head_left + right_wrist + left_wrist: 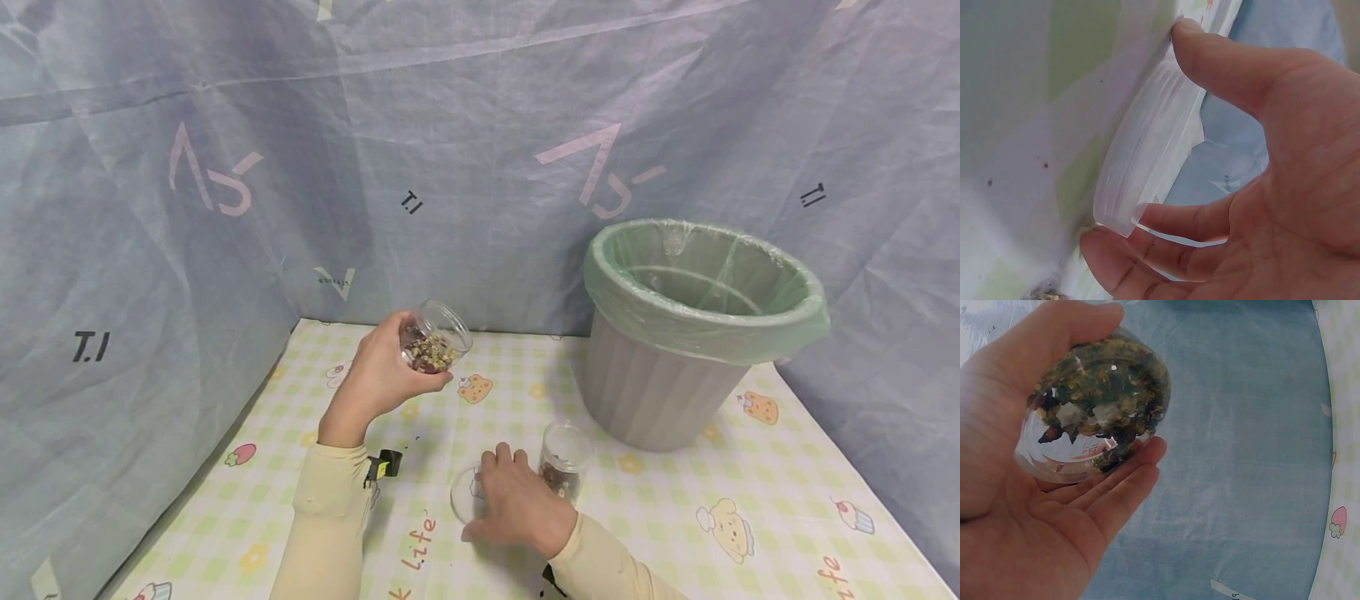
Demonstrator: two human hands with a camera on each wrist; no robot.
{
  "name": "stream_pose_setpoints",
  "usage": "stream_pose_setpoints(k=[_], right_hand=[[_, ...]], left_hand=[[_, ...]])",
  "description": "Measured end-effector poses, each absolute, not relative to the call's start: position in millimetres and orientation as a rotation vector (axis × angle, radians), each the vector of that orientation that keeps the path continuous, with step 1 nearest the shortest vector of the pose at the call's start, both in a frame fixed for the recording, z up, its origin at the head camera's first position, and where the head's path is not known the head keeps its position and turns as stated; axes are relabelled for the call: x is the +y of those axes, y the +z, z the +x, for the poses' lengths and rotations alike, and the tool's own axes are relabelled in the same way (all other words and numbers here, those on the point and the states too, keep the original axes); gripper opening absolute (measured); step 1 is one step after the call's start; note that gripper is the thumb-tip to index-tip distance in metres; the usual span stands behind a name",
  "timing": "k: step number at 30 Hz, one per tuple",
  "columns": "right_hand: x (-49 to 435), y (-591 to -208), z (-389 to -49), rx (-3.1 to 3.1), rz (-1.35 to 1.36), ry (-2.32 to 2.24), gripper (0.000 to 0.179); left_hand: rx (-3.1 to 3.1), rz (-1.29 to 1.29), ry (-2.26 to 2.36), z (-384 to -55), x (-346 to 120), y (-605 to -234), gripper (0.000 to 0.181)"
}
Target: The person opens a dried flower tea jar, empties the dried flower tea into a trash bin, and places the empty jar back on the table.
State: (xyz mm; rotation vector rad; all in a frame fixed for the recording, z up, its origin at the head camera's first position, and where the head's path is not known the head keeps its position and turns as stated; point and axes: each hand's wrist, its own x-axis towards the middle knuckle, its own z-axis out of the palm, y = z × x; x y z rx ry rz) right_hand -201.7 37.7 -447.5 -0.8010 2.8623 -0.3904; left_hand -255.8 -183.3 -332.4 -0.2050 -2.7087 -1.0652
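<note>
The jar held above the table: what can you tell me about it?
The jar is short, round and transparent, glass or plastic; I can't tell which. Its wide mouth shows no lid. Inside lie dried-looking yellowish and dark pieces, resembling flower tea. It is above the checked tablecloth, tilted with its mouth toward the person's right. The left hand grips it between thumb and fingers.

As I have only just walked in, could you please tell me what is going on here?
A person's left hand holds up a tilted clear jar of what looks like dried flower tea. Their right hand spans a clear round lid on the checked tablecloth; whether it grips it is unclear. A second clear jar stands beside that hand, and a lined grey bin stands farther back.
</note>
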Motion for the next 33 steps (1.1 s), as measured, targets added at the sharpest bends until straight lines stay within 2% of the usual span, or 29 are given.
stream_pose_setpoints(k=[7,25,33], right_hand=[[37.5,-447.9,-201.7,2.865,-0.789,-0.384,0.072],[36.3,-446.2,-198.9,2.880,-0.769,-0.393,0.071],[34.6,-445.5,-196.3,2.904,-0.768,-0.305,0.083]], left_hand=[[-2.702,-0.209,-1.050,-255.5,-182.6,-332.1,0.097],[-2.709,-0.214,-1.052,-255.3,-182.9,-331.8,0.098],[-2.712,-0.218,-1.072,-255.8,-183.4,-332.4,0.100]])
